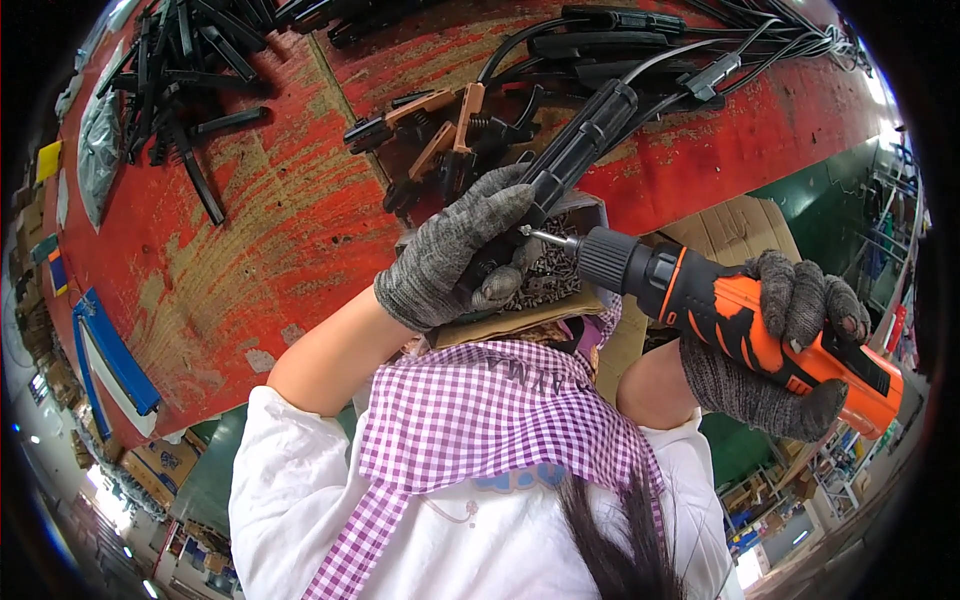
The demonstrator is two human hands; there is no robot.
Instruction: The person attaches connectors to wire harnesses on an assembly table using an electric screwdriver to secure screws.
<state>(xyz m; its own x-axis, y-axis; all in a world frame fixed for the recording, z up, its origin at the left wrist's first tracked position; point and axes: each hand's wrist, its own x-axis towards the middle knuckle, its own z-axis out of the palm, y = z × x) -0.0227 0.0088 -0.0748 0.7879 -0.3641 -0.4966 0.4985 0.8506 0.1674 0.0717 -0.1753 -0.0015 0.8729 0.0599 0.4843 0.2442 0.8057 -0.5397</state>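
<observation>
Grey knit gloves on both hands [455, 255], white short-sleeved shirt [300, 490], purple-white checked apron [480, 410].

The scene is brightly and evenly lit, with no hard shadows across the red counter [250, 230]; only soft, short shadows sit under the black parts lying on it. The strongest light shows at the rim: blown-out white patches at the far right edge and at the lower left, where detail is lost to glare. The fisheye lens bends the counter's edges into curves and squeezes everything near the rim, which ends in a black circular border. The middle is sharp enough to show the knit of the grey gloves and the checks of the purple cloth, while the outer background is small, smeared and soft.
</observation>
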